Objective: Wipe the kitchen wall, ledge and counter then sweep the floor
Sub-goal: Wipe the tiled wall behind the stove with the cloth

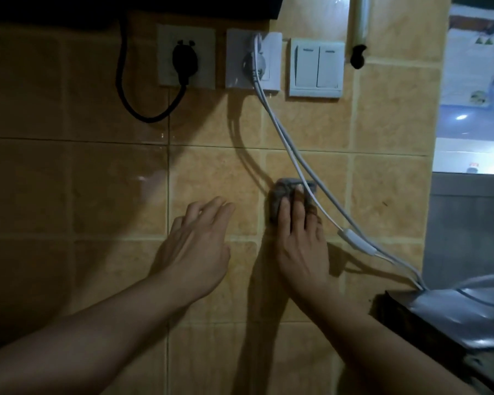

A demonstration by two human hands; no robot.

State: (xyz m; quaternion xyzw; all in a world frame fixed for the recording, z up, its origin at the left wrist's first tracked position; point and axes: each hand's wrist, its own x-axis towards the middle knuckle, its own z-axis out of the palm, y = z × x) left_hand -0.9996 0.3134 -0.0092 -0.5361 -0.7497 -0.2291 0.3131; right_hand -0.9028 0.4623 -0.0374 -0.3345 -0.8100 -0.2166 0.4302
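Grey cloth (280, 202): pressed flat against the tan tiled wall (97, 181) under the straight fingers (285, 215) of the right hand (300, 246), bunched at the fingertips, just beside the white cables. Right hand: palm to the wall, fingers extended and close together, pointing up, no curl round the cloth, only pressure on it. Left hand (196, 246): spread and relaxed, fingers loosely fanned toward the upper right, holding nothing, near the wall to the left of the cloth; contact with the tiles impossible to tell.

Above, in a row on the wall: a socket with a black plug (184, 59) and a black cable (143, 109) looping down and left; a white socket (253, 59) with a white plug; a white double switch (317, 68). Two white cables (303, 166) running from the white socket diagonally down to the right, passing the cloth, with an inline switch (357, 242) partway along, ending at a shiny metal surface (454, 315) at the lower right. Grey ledge (468, 195) at the right, below a bright window opening (474, 109). Dark shape across the top left edge, too dim to identify.
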